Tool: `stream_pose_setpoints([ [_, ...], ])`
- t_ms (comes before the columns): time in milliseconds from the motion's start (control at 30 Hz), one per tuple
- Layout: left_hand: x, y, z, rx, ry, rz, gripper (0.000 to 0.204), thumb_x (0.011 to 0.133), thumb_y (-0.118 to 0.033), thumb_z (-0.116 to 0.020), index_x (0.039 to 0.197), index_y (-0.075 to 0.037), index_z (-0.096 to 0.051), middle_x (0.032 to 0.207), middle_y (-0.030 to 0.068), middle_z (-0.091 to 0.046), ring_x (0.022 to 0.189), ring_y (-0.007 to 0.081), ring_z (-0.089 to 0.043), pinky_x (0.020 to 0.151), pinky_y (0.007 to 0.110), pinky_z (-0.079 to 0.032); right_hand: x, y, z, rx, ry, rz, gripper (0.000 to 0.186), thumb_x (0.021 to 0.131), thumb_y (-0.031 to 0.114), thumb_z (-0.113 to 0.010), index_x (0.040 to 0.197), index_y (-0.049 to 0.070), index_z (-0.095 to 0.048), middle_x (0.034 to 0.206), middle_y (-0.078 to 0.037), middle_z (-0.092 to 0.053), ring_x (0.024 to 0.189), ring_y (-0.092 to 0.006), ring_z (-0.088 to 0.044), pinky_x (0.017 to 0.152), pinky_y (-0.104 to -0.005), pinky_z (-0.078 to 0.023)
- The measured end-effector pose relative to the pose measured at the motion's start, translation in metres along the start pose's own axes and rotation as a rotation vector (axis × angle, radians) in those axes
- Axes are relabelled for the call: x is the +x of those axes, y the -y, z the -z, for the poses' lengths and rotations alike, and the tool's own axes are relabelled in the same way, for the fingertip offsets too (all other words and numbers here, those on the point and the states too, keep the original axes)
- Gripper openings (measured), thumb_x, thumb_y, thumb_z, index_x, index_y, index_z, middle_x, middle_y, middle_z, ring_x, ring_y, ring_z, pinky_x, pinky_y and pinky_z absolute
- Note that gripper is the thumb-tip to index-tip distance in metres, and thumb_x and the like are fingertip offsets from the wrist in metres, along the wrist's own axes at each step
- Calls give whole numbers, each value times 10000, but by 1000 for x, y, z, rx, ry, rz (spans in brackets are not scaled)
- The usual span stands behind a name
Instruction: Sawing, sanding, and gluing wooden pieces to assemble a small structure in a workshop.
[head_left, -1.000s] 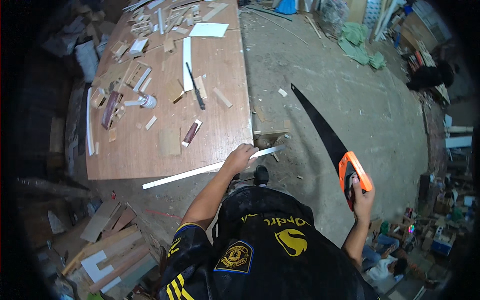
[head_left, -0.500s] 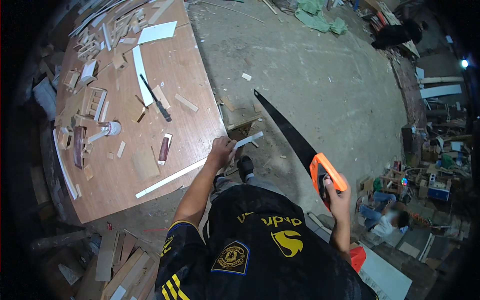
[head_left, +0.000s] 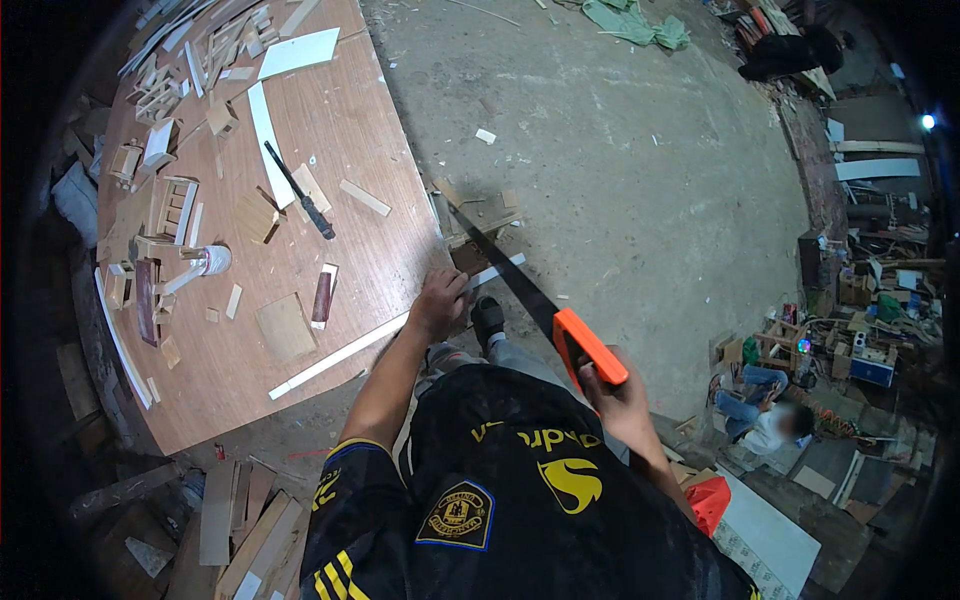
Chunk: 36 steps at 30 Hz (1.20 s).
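A long, narrow white strip (head_left: 338, 352) lies across the table's near right corner, its far end sticking out past the edge. My left hand (head_left: 440, 304) is closed over it by the edge, holding it there. In my right hand (head_left: 614, 393) is a handsaw (head_left: 590, 347) with an orange handle and a dark blade. The blade points up and to the left, over the strip's overhanging end. Whether the teeth touch the strip, I cannot tell.
On the wooden table (head_left: 370, 260) lie a dark slim tool (head_left: 300, 192), a white jar (head_left: 212, 260), a maroon block (head_left: 324, 297) and many wood offcuts. Boards (head_left: 250, 530) are stacked at the lower left. Another person (head_left: 770, 420) sits low at the right.
My right hand has brought the saw left and inward, so the blade now reaches over the strip's overhanging end. My left hand stays on the strip.
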<state>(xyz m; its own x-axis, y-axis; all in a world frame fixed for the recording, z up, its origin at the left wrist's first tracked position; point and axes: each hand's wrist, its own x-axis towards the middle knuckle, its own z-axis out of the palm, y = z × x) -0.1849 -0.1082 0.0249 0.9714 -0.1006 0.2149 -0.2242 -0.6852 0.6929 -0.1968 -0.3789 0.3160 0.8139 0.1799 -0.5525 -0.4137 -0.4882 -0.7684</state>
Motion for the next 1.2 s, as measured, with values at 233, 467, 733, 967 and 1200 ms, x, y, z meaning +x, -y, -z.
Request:
stream_pose_setpoints([
  [233, -3, 14, -10, -34, 15, -39, 337, 761, -157, -712, 1046, 11, -647, 976, 162, -581, 958, 353, -550, 833, 451, -469, 11, 4, -33, -175, 14, 143, 220, 959, 171, -644, 1097, 7, -598, 927, -132, -639, 868, -205, -612, 789, -337, -478],
  [467, -2, 18, -16, -22, -26, -77, 240, 773, -175, -715, 904, 3, -623, 964, 162, -578, 952, 358, -555, 823, 455, -468, 14, 1, -39, -179, 14, 141, 223, 957, 161, -639, 1105, 0, -595, 932, -145, -646, 879, -213, -623, 805, -347, -486],
  [733, -3, 10, -7, -43, 8, -70, 192, 810, -146, -688, 910, 6, -625, 929, 154, -563, 919, 358, -554, 804, 454, -460, 13, 6, -47, -186, 40, 149, 266, 962, 202, -640, 1129, 4, -579, 940, -168, -647, 891, -241, -633, 816, -366, -483],
  [967, -5, 12, -11, -83, 4, -38, 169, 820, -125, -672, 904, 13, -626, 925, 153, -563, 919, 353, -551, 807, 443, -463, 13, 13, -49, -211, 100, 86, 287, 964, 230, -640, 1141, 16, -568, 926, -176, -644, 882, -255, -635, 793, -372, -482],
  [1200, -8, 17, -12, -99, 35, -28, 188, 806, -94, -665, 949, 18, -617, 961, 178, -568, 947, 380, -558, 812, 447, -479, 15, 18, -55, -281, 154, 110, 275, 971, 213, -620, 1159, 27, -546, 921, -202, -636, 861, -353, -638, 758, -421, -483],
])
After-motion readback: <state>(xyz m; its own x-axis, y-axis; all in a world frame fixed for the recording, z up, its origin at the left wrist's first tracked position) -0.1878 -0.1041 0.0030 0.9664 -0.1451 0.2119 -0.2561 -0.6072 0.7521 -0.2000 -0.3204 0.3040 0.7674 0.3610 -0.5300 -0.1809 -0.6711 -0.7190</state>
